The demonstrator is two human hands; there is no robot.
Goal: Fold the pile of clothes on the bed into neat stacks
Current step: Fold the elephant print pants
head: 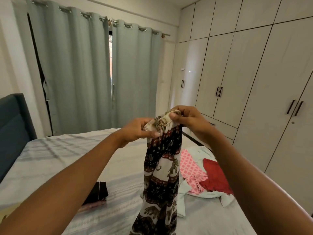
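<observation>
Gripping 1 elephant-print garment (161, 168) w/ 2 hands, left hand (138, 130), right hand (188, 118)

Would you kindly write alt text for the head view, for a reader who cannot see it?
The left hand and right hand hold up the gathered top of an elephant-print garment that hangs over a pale striped bed. To its right lie a pink checked garment, a red garment and a pale green garment; a folded black garment sits left.

Head-worn camera looks forward and down, close over the bed (50, 158).
</observation>
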